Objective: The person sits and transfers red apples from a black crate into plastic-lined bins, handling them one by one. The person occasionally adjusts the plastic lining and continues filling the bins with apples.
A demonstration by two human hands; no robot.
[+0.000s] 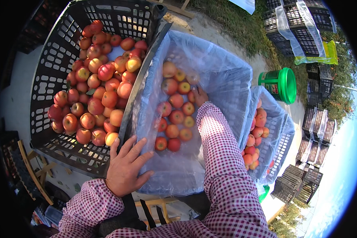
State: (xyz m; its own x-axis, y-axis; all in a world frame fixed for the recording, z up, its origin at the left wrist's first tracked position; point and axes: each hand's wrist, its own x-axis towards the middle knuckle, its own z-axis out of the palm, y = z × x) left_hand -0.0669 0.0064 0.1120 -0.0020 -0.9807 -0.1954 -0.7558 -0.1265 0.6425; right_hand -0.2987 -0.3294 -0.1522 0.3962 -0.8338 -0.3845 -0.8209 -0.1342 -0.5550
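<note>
My left hand, fingers spread, lies over the near end of the rim between two crates, its fingertips at the plastic edge. It appears to hold nothing. My right hand reaches down into a crate lined with a clear plastic bag. Its fingers are at a red apple; whether they grip it is hidden. Several red-yellow apples lie in rows on the bottom of the lined crate, some under a fold of film. To the left, a black perforated plastic crate holds a loose heap of apples.
A second lined crate with apples stands right of my right arm. Beyond it is a green plastic bucket. Stacked black crates stand along the grass. A wooden stool-like frame is at lower left.
</note>
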